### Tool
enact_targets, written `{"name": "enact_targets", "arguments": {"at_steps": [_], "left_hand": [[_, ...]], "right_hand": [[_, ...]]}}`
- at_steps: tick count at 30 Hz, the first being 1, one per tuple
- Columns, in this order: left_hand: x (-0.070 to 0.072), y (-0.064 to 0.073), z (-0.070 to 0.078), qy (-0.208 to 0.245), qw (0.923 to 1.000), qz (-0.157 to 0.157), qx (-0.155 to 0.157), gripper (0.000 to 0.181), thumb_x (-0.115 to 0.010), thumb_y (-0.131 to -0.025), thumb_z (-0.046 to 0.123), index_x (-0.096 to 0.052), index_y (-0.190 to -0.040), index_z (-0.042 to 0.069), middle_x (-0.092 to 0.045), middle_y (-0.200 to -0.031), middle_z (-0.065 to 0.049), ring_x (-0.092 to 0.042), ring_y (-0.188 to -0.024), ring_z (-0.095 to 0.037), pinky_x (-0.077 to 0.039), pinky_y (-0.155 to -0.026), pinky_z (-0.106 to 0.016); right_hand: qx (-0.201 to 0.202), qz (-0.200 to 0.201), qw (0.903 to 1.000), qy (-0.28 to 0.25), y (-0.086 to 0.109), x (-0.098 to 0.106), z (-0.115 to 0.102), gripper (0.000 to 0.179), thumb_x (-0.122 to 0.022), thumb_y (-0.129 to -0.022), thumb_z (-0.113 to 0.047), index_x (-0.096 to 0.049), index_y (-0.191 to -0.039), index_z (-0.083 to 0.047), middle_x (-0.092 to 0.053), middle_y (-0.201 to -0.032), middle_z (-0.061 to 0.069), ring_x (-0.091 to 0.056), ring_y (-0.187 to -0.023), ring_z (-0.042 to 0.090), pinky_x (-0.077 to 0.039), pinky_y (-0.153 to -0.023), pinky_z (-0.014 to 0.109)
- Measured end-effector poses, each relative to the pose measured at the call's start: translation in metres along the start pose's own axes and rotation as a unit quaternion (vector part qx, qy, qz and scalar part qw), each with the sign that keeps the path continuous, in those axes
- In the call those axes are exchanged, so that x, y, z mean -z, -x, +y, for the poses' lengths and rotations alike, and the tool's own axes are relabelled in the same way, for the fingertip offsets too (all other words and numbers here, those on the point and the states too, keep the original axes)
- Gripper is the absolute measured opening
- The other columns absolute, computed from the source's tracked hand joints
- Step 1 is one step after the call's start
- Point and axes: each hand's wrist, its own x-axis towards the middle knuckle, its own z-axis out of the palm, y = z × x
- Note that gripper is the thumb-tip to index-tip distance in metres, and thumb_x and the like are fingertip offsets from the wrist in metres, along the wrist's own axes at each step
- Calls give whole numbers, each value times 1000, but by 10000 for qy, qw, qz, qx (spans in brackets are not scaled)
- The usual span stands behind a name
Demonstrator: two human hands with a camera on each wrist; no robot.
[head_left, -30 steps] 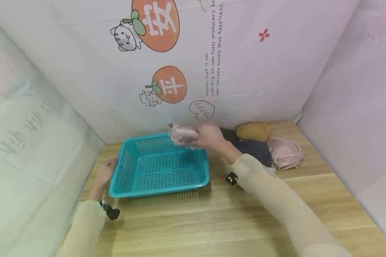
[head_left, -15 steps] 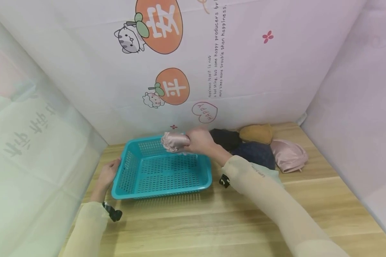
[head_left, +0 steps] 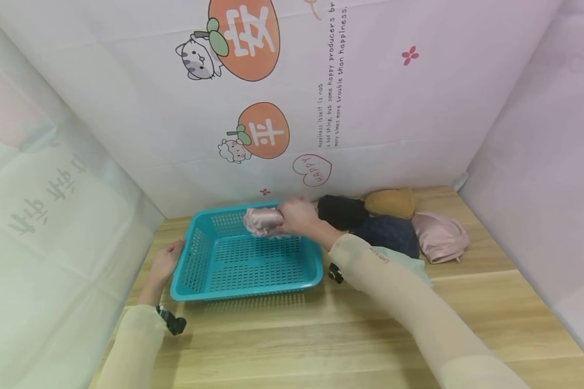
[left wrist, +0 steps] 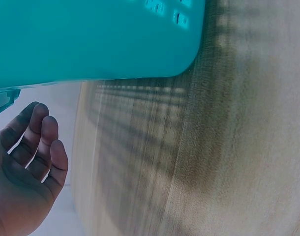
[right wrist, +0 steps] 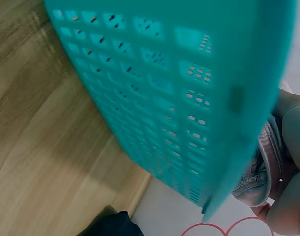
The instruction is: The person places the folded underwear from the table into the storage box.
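Note:
A rolled-up pale pink satin garment with a ruffled lace edge (head_left: pixel 264 220) hangs over the back right part of a turquoise perforated plastic basket (head_left: pixel 245 292). My right hand (head_left: pixel 298 216) grips it by its right end. In the right wrist view, the garment (right wrist: pixel 255 182) shows between the fingers just past the basket's rim (right wrist: pixel 265 98). At the basket's left side, my left hand (head_left: pixel 165 260) has its fingertips right at the rim. The left wrist view shows that hand's fingers (left wrist: pixel 42 152) loosely bent below the basket's edge; its thumb is hidden.
To the right of the basket lie a black cloth item (head_left: pixel 342 212), a mustard one (head_left: pixel 391 203), a navy one (head_left: pixel 389 233) and a pink satin one (head_left: pixel 440 237). A pale green cloth (head_left: pixel 409 263) is partly under my right sleeve. A printed white sheet (head_left: pixel 370 108) hangs behind the wooden table (head_left: pixel 292 335).
My right hand has moved left and slightly down with the pink garment, bringing it farther over the basket. My left hand stays at the rim. The head view has shifted a little.

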Motion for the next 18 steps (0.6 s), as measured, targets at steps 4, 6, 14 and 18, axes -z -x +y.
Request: {"name": "enact_targets", "arguments": {"at_steps": [4,6,14,18], "left_hand": [[0,-2,-2,-2,10000,12,-16,87,-17,-102,67,-37,-151,-3,-42,-151,-30,-46,-135,-47,-43,-108,-59],[-1,-2,-3,-16,10000,12,-24,88,-16,-102,67,-37,-150,-3,-43,-151,-30,-46,-135,-46,-43,-107,-59],[-2,-2,-2,-37,10000,39,-35,88,-17,-102,66,-39,-149,-4,-46,-148,-31,-51,-129,-46,-47,-103,-56],[-2,-2,-4,-45,10000,-21,-21,88,-17,-102,67,-37,-150,-4,-44,-149,-31,-49,-131,-46,-45,-106,-57]], "right_hand": [[-2,-220,9994,275,-3,-8,2,45,-75,-84,-56,-70,-107,-19,-72,-101,-3,-61,-103,21,-44,-106,50],[-44,-398,9988,284,-4,-11,4,50,-76,-83,-55,-69,-118,-19,-72,-115,-2,-58,-119,25,-35,-116,55],[-105,-835,9962,213,-3,-16,10,73,-73,-83,-59,-55,-143,-22,-58,-144,1,-39,-145,30,-9,-126,59],[-96,-779,9969,6,-2,-17,12,65,-74,-85,-55,-59,-139,-23,-59,-143,1,-42,-143,30,-8,-126,59]]}}
